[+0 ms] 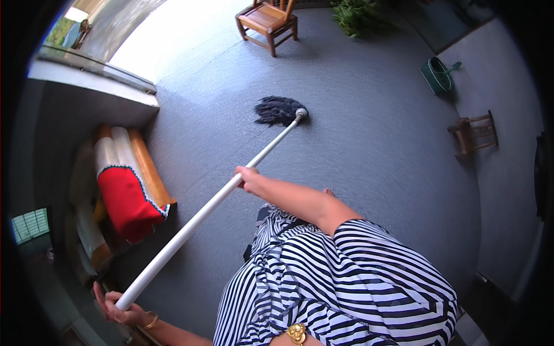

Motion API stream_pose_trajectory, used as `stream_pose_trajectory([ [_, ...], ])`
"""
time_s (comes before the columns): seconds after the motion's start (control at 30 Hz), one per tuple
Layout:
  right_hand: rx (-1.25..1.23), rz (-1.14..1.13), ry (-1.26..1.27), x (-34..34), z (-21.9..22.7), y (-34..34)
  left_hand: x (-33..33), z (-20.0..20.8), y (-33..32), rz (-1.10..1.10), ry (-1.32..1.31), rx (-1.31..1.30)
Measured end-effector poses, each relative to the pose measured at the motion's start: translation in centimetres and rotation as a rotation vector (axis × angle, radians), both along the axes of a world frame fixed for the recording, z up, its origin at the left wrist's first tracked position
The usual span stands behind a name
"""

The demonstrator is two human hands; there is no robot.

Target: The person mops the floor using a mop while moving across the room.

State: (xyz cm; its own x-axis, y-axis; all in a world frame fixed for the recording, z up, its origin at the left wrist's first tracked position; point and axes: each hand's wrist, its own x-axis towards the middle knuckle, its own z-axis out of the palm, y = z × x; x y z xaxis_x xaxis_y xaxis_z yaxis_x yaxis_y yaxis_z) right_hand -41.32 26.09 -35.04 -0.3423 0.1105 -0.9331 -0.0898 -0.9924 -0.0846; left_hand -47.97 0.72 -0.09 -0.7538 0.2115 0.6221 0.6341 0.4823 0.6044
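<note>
A mop slants across the view, with a long white handle [190, 226] and a dark, stringy head [278, 111] spread on the grey floor. My left hand [124, 312], a gold bangle at its wrist, holds the handle's near upper end at the lower left; some of its fingers stick out past the pole. Farther down the shaft, near the middle of the view, my right hand [248, 179] is closed around it. The mop's round white joint [300, 113] sits at the right side of the strands.
A wooden chair [266, 20] stands at the far side, with a green plant [356, 17] to its right. A green bucket [436, 76] and a small wooden chair [473, 135] are by the right wall. At left is a seat with a red cloth [128, 199], near a low wall [95, 82].
</note>
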Motion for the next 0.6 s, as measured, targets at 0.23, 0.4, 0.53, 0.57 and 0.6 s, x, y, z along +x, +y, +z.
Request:
stream_pose_trajectory([
  [0.23, 0.261, -0.245, -0.155, 14.4, -4.7, 12.6, 8.0, -8.4, 10.4, -0.519, -0.119, 0.052],
  [0.4, 0.295, -0.483, -0.175, 26.6, -5.4, 19.1, 14.7, -7.7, 20.5, -1.036, -0.099, -0.124],
  [0.53, 0.263, -0.738, -0.140, 36.1, -6.2, 20.8, 19.8, -7.1, 26.9, -1.350, -0.069, -0.153],
  [0.57, 0.271, -0.795, -0.138, 38.5, -6.6, 20.6, 21.0, -7.2, 28.1, -1.461, -0.065, -0.153],
  [0.6, 0.278, -0.848, -0.133, 40.5, -6.7, 20.3, 22.0, -7.3, 29.1, -1.490, -0.063, -0.155],
])
